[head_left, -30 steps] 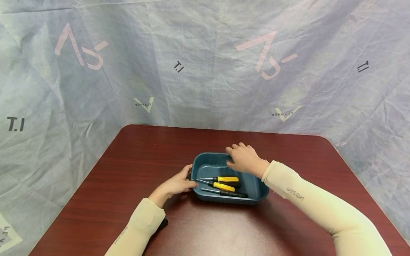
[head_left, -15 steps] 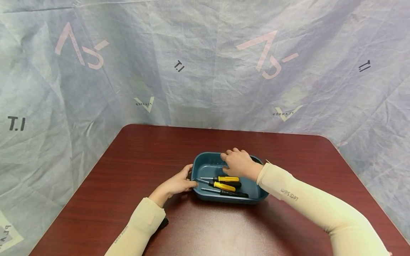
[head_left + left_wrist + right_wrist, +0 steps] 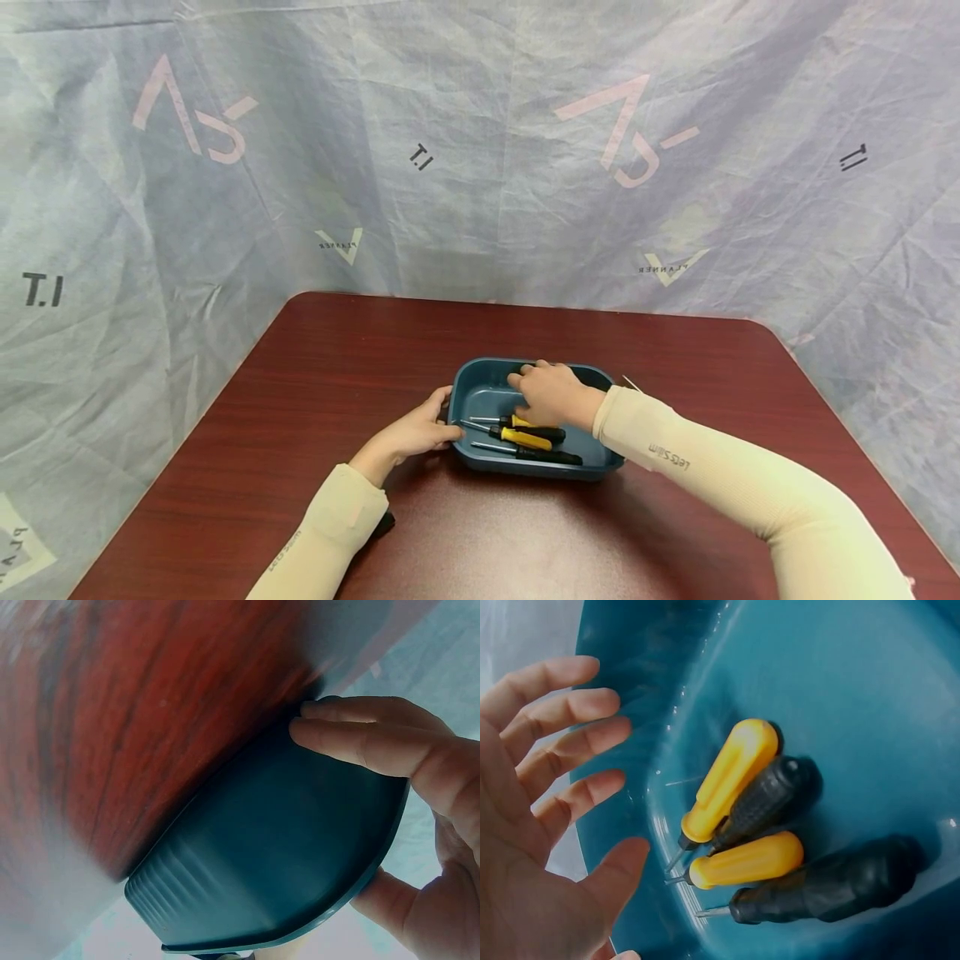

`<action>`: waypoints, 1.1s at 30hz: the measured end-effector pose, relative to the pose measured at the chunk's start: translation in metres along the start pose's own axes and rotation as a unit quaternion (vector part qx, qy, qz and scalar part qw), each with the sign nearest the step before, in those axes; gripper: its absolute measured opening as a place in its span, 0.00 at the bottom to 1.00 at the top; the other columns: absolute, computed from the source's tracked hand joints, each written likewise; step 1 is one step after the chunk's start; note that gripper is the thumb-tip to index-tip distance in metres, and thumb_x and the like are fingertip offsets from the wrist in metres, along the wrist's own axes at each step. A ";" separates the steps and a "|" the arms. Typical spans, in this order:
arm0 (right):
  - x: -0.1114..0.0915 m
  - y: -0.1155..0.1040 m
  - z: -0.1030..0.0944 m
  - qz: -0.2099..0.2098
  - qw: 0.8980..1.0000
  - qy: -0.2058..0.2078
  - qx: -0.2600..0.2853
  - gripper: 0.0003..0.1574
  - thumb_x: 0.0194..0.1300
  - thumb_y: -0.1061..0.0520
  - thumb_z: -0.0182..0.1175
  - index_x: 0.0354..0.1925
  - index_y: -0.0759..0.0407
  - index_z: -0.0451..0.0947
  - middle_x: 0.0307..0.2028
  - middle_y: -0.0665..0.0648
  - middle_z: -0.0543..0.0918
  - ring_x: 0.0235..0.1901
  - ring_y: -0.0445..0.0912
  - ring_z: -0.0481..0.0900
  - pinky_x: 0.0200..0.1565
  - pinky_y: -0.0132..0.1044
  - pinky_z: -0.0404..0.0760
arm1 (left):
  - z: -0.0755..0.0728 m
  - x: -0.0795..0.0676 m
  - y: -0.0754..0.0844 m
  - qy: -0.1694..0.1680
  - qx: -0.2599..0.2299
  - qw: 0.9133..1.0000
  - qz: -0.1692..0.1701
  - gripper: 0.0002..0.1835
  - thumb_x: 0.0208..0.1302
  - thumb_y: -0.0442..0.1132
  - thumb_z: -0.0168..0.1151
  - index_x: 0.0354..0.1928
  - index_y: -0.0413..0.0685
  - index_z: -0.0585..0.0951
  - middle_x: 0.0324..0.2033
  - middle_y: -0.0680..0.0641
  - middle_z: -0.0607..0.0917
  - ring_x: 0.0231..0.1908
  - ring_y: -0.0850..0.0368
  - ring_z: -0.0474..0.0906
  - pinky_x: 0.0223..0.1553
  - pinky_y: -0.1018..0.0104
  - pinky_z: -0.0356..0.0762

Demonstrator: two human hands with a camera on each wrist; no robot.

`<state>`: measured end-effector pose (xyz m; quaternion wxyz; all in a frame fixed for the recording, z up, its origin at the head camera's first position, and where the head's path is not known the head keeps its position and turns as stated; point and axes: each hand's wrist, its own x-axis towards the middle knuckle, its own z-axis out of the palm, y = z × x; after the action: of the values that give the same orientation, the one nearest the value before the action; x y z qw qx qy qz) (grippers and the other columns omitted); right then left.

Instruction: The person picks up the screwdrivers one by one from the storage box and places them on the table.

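On the table is a blue-green plastic bin (image 3: 525,472) with several screwdrivers in it. My left hand (image 3: 412,431) grips the bin's left end, thumb at the rim and fingers against the outer wall, as the left wrist view also shows. My right hand (image 3: 553,395) hovers over the bin with spread, slightly bent fingers, holding nothing. In the right wrist view, two yellow-handled screwdrivers (image 3: 748,860) lie beside a shorter black-handled screwdriver (image 3: 769,799) and a thicker black-handled screwdriver (image 3: 829,883). In the head view, my right hand partly covers the farther yellow handle.
The reddish-brown table (image 3: 360,358) extends around the bin. A grey printed cloth (image 3: 465,208) hangs behind and beside it. A dark object (image 3: 384,524) shows partly beside my left forearm. A thin pale strip (image 3: 632,384) sticks up behind my right cuff.
My right hand has moved left and lower over the bin, toward the yellow-handled screwdrivers. My left hand and the bin have stayed in place.
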<state>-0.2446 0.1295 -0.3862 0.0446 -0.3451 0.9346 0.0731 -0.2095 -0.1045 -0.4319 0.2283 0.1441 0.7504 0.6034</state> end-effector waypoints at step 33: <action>0.016 -0.010 0.009 0.004 0.993 -0.120 0.015 0.26 0.61 0.47 0.56 0.57 0.53 0.72 0.41 0.54 0.80 0.27 0.42 0.73 0.24 0.35 0.74 | 0.001 -0.001 0.002 -0.001 -0.001 1.000 -0.001 0.39 0.56 0.30 0.57 0.67 0.37 0.49 0.56 0.32 0.64 0.44 0.50 0.72 0.43 0.53 0.73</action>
<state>-0.2495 0.1136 -0.3985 0.1607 -0.3293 0.9250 0.1005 -0.2083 -0.1042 -0.4297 0.2298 0.1436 0.7495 0.6039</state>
